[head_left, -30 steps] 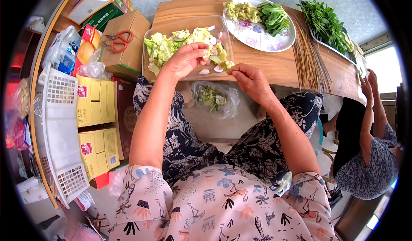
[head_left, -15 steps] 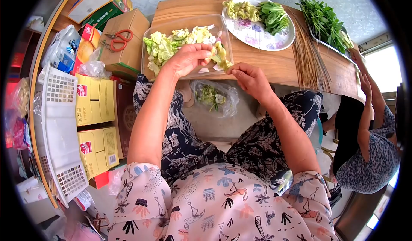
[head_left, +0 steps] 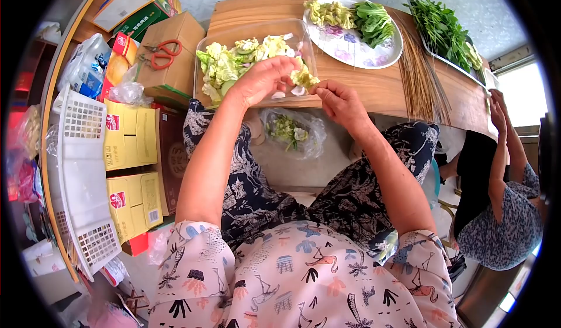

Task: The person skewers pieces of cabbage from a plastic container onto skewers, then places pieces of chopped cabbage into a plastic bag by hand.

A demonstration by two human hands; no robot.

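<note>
My left hand [head_left: 267, 78] is over the right part of a clear plastic tray [head_left: 200, 94] of pale green leaves [head_left: 219, 65], its fingers curled beside a yellowish leaf bunch [head_left: 303, 77]. Whether its fingertips touch the bunch is unclear. At the tray's right edge my right hand [head_left: 340, 105] is closed in a pinch, with the leaf bunch at its fingertips. The skewer in that pinch, if any, is too thin to make out. Small white pieces lie in the tray under the bunch.
Behind sits an oval plate [head_left: 345, 50] with leaf bunches. Thin sticks [head_left: 423, 77] and a tray of greens [head_left: 441, 33] lie to the right. Red scissors [head_left: 160, 54] rest on a carton at left. A bag of scraps [head_left: 292, 132] hangs below. Another person's hands [head_left: 499, 115] are far right.
My left hand has turned, its fingers looser and less around the leaf bunch. The bunch looks more gathered near my right fingertips. The other person's raised arm has drawn back from the greens.
</note>
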